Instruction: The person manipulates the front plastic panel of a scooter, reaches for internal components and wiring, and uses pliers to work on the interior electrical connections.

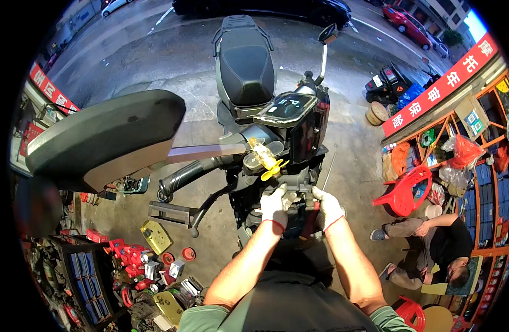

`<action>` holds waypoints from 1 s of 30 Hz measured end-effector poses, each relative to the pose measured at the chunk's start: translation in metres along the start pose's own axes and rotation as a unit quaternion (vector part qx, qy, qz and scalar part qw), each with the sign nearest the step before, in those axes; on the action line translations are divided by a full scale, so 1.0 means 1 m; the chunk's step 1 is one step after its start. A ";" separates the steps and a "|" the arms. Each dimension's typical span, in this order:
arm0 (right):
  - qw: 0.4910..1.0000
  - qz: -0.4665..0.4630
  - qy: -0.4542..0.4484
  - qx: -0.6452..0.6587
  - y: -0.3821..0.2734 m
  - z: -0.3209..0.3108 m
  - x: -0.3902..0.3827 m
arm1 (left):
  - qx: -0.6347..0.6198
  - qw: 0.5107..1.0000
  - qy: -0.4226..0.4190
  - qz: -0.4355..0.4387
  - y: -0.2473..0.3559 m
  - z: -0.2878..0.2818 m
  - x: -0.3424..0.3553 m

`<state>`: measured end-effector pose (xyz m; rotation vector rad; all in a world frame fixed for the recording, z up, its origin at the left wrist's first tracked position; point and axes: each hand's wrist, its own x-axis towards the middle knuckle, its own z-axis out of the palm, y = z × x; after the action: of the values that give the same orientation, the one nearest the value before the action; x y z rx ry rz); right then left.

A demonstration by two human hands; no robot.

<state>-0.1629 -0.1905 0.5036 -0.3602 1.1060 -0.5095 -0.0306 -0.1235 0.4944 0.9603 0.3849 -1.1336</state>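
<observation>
A dark scooter's front section [302,138] fills the centre, with a display [285,108], a mirror [102,138] reaching left, a black grip [188,178] and a yellow propeller ornament [271,169]. Below the ornament, my left hand [275,206], in a white glove with red cuff, curls its fingers at a dark fitting [298,188] on the scooter. My right hand [329,210], gloved alike, has its fingers bent at the fitting's right side. What exactly the fingertips hold is too small to make out. The grey-black seat [244,72] lies beyond.
A person in black [451,246] sits at the right beside a red chair [404,196] and orange shelving [487,188]. Red parts [135,257] and yellow trays [157,237] lie on the left floor. A low metal stand [168,216] is left of the scooter. Cars [254,11] line the street beyond.
</observation>
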 end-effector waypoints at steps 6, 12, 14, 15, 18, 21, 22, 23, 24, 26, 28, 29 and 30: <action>0.994 0.015 -0.098 0.053 -0.005 -0.003 0.039 | -0.032 0.996 0.035 0.071 0.007 0.041 -0.005; 0.974 0.069 -0.171 0.132 -0.022 0.015 0.043 | 0.001 0.987 0.042 0.154 0.002 0.050 0.010; 0.976 0.062 -0.162 0.134 -0.024 0.017 0.044 | -0.016 0.984 0.072 0.161 0.003 0.057 0.010; 0.979 0.061 -0.148 0.128 -0.025 0.018 0.044 | -0.005 0.984 0.069 0.165 0.002 0.055 0.015; 0.976 0.071 -0.150 0.140 -0.028 0.016 0.052 | 0.015 0.980 0.062 0.189 0.001 0.057 0.015; 0.968 0.080 -0.185 0.150 -0.031 0.011 0.060 | 0.006 0.979 0.051 0.195 0.000 0.059 0.014; 0.968 0.080 -0.189 0.148 -0.031 0.010 0.062 | 0.003 0.980 0.055 0.190 0.000 0.060 0.012; 0.968 0.078 -0.192 0.145 -0.032 0.009 0.064 | -0.001 0.981 0.057 0.184 0.000 0.063 0.008; 0.967 0.082 -0.194 0.142 -0.032 0.009 0.065 | -0.003 0.983 0.056 0.174 0.001 0.064 0.007; 0.969 0.080 -0.191 0.133 -0.032 0.009 0.068 | -0.006 0.987 0.056 0.154 0.002 0.063 0.005; 0.972 0.077 -0.183 0.129 -0.031 0.010 0.070 | -0.006 0.988 0.044 0.149 0.002 0.059 0.007; 0.971 0.079 -0.182 0.135 -0.031 0.010 0.072 | -0.007 0.988 0.039 0.147 0.002 0.056 0.010; 0.970 0.080 -0.181 0.142 -0.031 0.011 0.073 | 0.000 0.988 0.025 0.149 0.003 0.054 0.012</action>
<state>-0.1335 -0.2565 0.4689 -0.1038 0.6899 -0.4298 -0.0335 -0.1734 0.5175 1.0099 0.2701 -0.8387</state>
